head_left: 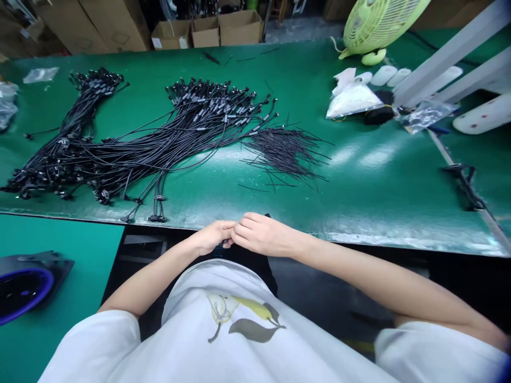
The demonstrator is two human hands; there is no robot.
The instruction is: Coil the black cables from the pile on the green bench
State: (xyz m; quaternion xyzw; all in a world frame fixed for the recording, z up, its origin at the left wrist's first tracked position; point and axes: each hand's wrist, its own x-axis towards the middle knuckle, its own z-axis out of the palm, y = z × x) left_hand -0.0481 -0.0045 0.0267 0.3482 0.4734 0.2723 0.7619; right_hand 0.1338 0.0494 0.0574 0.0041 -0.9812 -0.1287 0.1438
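Observation:
My left hand (214,237) and my right hand (261,234) meet at the front edge of the green table, fingertips pressed together. Both are closed. A small dark bit shows below the fingers, but what they hold is mostly hidden. Beyond them to the left lies a large bundle of black cables (159,143), with grey sleeves near the far ends and black connectors at the near ends. A few cables (156,202) stick out toward the table edge. Straight ahead is a loose pile of thin black strips, perhaps cable ties (285,151).
A second cable bunch (80,114) lies far left. At the back right stand a green fan (381,26), a white plastic bag (353,101) and grey metal posts (447,53). Cardboard boxes (239,29) sit behind the table. A purple-rimmed device (30,287) is at lower left.

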